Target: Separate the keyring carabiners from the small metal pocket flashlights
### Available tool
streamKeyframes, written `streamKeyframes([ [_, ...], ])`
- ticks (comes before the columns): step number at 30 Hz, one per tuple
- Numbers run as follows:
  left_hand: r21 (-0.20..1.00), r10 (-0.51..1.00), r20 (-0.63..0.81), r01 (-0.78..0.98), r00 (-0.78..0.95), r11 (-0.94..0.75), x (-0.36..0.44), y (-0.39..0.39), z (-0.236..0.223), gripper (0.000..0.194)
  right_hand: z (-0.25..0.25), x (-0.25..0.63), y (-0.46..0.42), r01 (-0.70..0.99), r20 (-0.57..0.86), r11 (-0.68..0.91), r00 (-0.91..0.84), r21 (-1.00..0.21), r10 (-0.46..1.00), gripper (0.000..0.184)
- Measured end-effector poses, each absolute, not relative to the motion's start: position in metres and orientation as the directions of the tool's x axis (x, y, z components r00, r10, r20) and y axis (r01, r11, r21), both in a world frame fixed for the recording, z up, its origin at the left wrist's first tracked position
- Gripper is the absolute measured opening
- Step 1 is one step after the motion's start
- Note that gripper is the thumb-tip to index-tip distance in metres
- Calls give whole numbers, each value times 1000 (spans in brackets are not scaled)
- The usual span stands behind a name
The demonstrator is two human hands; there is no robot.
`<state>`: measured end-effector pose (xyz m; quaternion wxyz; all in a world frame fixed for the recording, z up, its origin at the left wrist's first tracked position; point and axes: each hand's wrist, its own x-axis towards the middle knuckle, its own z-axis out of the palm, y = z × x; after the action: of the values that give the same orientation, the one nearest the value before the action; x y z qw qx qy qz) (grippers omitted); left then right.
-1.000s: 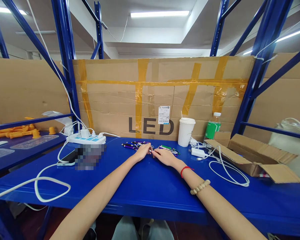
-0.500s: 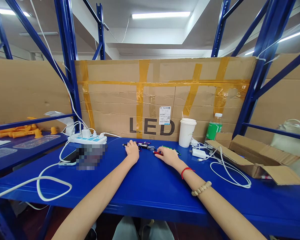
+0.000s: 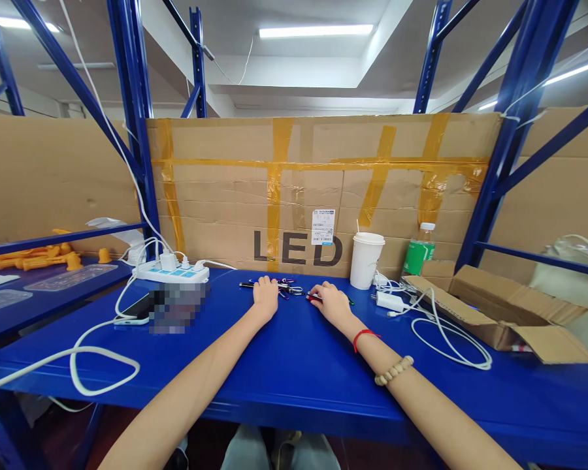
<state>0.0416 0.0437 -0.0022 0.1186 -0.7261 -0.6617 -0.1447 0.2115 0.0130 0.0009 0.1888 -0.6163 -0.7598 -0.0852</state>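
My left hand (image 3: 265,299) rests over a small pile of slim dark and purple pieces (image 3: 289,287) with silvery metal parts. Its fingers reach forward, slightly apart, and hide part of the pile. A dark slim tip (image 3: 246,284) pokes out to its left. On the other side, my right hand (image 3: 330,304) lies palm down with fingers spread on the table. A thin red and silver piece (image 3: 314,297) shows by its thumb side, touching the fingers. The end of a green piece (image 3: 351,301) sticks out on its right. The exact kind of these pieces is too small to tell.
A white cup with straw (image 3: 367,261) and a green-labelled bottle (image 3: 420,250) stand behind right. An open cardboard box (image 3: 500,313), a white charger (image 3: 391,301) and cables lie at right. A power strip (image 3: 176,272) and phone (image 3: 140,308) sit left. Cardboard (image 3: 215,196) walls the back.
My left hand has shifted slightly right and towards me over the pile. My right hand's fingers have drawn in a little, and the green piece is more covered.
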Motion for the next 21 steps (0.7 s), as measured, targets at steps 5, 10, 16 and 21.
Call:
streamKeyframes([
  [5,109,840,323,864,437,-491,47,45,-6,22,-1,207,14,895,431,408,-300,-182,851,24],
  [10,244,727,341,690,596,-681,51,45,-11,20,-5,204,17,826,411,528,-418,-199,810,13],
  [16,292,803,309,753,510,-590,47,44,-5,32,-6,206,19,846,380,496,-401,-195,833,15],
  [21,270,849,310,817,428,-510,43,47,-3,42,-6,203,16,854,380,474,-373,-217,846,16],
])
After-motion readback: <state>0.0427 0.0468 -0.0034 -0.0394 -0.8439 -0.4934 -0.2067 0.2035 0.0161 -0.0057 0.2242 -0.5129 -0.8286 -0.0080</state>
